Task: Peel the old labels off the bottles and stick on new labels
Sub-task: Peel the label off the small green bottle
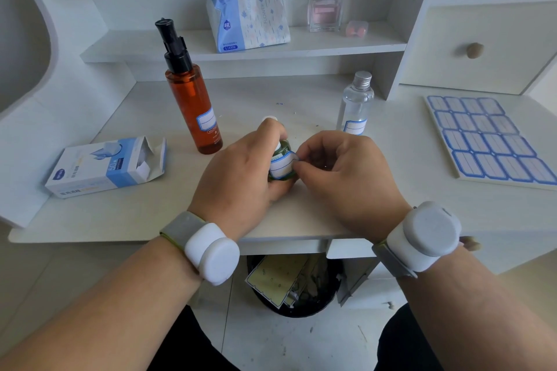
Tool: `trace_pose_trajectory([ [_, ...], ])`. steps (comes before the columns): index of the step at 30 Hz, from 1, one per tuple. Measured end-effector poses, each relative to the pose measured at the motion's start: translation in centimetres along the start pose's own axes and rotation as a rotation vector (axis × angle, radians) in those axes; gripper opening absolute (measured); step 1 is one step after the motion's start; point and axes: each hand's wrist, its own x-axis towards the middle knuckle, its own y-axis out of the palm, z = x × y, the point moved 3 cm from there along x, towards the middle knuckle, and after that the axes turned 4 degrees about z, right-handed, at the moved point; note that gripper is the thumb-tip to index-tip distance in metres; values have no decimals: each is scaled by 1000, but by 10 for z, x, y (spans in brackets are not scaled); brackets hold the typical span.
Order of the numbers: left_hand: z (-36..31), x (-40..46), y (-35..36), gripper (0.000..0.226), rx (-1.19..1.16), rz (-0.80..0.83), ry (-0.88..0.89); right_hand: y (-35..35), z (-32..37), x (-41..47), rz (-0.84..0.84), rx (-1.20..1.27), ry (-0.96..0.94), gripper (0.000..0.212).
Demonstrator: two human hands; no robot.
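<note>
At the centre of the frame I see a small green bottle (281, 159) with a white cap (269, 119), held just above the front of the white desk (150, 214). A white label with a blue border (281, 164) lies across its side, facing up at me. The bottle's long axis tilts from the cap, up and slightly left, down toward the lower middle of the frame.

My left hand (241, 178) comes in from the lower left, back upward, its fingers curled round the bottle so most of the body is hidden. My right hand (343, 178) enters from the lower right, and its thumb and forefinger pinch the label's right edge; the other fingers curl loosely.

Above and left stands a tall amber pump bottle (193, 105) bearing a blue-bordered label. Above and right stands a clear bottle with a silver cap (357, 102), also labelled. At the right edge lies a sheet of blue-bordered labels (485, 141).
</note>
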Motion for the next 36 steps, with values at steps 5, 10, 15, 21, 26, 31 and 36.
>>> trace_pose_trajectory([
  [5,-2,-1,0,51,25,16,-12,-2,-2,0,14,-5,24,14],
  [10,-2,0,-2,54,46,11,-16,-3,-3,2,32,16,39,11],
  [15,-2,1,-2,56,40,17,-36,-3,-5,3,45,30,30,12],
  [21,-1,1,-2,56,47,21,-46,-3,-5,4,45,28,26,13],
  [26,-3,1,-3,56,51,24,-49,-3,-5,3,44,22,23,13],
  [31,-2,1,-3,55,49,11,-51,-3,-4,3,43,14,24,12],
  [36,-2,2,-2,54,46,18,-56,-3,-3,2,48,13,25,12],
])
